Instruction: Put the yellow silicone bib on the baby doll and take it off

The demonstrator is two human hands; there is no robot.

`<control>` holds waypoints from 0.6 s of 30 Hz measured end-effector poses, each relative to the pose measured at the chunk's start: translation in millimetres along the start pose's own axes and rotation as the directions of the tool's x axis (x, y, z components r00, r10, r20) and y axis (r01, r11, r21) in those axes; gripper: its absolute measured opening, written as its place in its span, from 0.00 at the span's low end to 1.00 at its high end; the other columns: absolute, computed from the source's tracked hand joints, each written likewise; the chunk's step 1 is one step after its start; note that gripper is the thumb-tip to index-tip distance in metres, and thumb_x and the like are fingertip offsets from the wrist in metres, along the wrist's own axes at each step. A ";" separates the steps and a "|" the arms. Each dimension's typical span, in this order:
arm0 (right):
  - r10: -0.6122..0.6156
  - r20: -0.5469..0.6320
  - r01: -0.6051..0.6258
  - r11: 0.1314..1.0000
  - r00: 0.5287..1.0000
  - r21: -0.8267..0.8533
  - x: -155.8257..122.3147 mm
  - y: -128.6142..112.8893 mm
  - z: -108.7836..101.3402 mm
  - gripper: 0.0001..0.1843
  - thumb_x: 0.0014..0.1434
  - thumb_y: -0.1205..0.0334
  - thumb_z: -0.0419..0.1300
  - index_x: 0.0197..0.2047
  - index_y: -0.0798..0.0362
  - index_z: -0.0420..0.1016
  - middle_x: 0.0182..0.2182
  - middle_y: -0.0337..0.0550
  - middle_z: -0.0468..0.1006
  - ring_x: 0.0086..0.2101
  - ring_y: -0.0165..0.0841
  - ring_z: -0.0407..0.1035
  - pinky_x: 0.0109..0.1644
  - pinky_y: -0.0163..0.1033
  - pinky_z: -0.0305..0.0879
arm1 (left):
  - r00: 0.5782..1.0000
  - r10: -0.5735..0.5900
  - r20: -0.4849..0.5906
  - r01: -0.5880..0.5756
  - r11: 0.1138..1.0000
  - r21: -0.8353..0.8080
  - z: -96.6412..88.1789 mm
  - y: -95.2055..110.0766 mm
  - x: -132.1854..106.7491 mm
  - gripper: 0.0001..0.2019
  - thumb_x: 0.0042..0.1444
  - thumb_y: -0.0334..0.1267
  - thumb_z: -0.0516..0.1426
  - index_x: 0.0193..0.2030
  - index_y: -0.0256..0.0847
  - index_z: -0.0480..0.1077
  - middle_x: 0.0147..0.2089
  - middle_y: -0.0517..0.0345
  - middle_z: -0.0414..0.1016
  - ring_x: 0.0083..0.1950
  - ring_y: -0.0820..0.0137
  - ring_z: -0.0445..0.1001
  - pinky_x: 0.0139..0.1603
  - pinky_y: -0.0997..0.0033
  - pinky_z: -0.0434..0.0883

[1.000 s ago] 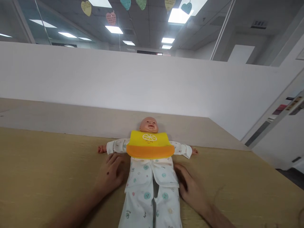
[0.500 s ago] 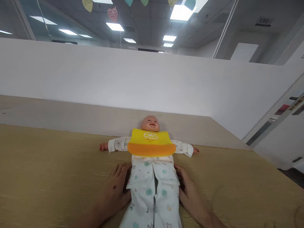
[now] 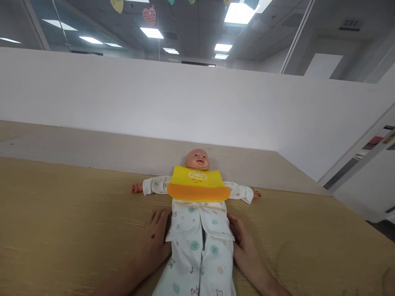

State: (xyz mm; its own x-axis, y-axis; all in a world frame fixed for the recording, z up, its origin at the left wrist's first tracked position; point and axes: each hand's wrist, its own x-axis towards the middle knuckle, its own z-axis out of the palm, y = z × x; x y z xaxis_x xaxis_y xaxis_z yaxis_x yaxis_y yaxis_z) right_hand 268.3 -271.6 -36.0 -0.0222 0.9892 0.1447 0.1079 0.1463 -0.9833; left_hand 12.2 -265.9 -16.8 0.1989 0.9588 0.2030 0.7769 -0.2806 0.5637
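A baby doll point(image 3: 197, 159) lies on its back in the middle of the head view, arms spread out to both sides. It wears a white suit point(image 3: 189, 224) patterned with small animals and green circles. Over its chest lies a yellow bib point(image 3: 197, 176) with a white citrus slice print and an orange pocket along the bottom. My left hand point(image 3: 156, 236) lies against the suit's left edge at hip level, fingers extended and slightly apart. On the other side my right hand point(image 3: 243, 242) rests the same way. Parts of both hands' thumbs and fingertips are hidden by the cloth.
The doll lies on a tan table surface point(image 3: 77, 213), with a grey strip point(image 3: 92, 150) behind it. A white wall point(image 3: 138, 98) stands at the back, topped by glass with paper hearts point(image 3: 149, 16). At far right is a white door-like panel point(image 3: 367, 185).
The camera view has shifted slightly, so everything appears a little to the right. Both hands stay beside the doll as before.
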 end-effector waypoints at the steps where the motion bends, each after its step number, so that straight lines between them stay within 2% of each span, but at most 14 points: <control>1: 0.000 0.000 0.000 1.000 1.000 -0.007 0.2 -0.1 -0.2 0.24 0.49 0.67 0.58 0.50 0.44 0.62 0.54 0.42 0.69 0.54 0.35 0.64 0.57 0.42 0.62 | 1.000 0.009 -0.006 -0.009 1.000 0.003 0.8 -1.0 -0.1 0.25 0.45 0.30 0.51 0.54 0.35 0.59 0.52 0.47 0.65 0.54 0.59 0.60 0.56 0.57 0.60; 9: 0.028 -0.007 -0.028 0.999 1.000 -0.016 1.4 -3.9 1.9 0.24 0.47 0.70 0.59 0.48 0.45 0.63 0.51 0.42 0.71 0.52 0.34 0.66 0.54 0.40 0.65 | 1.000 -0.024 0.017 0.023 0.997 0.071 -3.5 4.1 -1.0 0.23 0.48 0.31 0.51 0.54 0.35 0.60 0.51 0.46 0.66 0.53 0.59 0.61 0.55 0.59 0.60; 14: 0.029 0.001 -0.029 0.999 1.000 0.042 2.2 -3.8 3.3 0.26 0.44 0.72 0.61 0.47 0.45 0.63 0.51 0.42 0.71 0.52 0.34 0.66 0.52 0.39 0.67 | 0.993 -0.077 0.089 0.054 0.969 0.239 -8.5 8.6 -1.6 0.14 0.49 0.31 0.50 0.43 0.38 0.69 0.47 0.47 0.67 0.50 0.58 0.62 0.52 0.59 0.61; 18: 0.027 -0.009 -0.027 0.999 1.000 0.048 1.5 -3.8 3.0 0.27 0.44 0.73 0.60 0.48 0.45 0.63 0.50 0.43 0.72 0.52 0.35 0.67 0.51 0.39 0.68 | 0.991 -0.079 0.110 0.046 0.961 0.273 -10.4 10.3 -2.2 0.11 0.51 0.33 0.50 0.38 0.40 0.71 0.45 0.48 0.67 0.50 0.60 0.63 0.51 0.60 0.61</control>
State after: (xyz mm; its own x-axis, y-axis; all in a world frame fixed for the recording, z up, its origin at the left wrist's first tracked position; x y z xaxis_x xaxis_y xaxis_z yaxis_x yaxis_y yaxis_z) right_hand 264.9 -270.7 -32.4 -0.0103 0.9929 0.1189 0.0610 0.1193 -0.9910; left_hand 13.6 -271.3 -3.1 0.2014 0.9771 0.0691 0.9189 -0.2129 0.3322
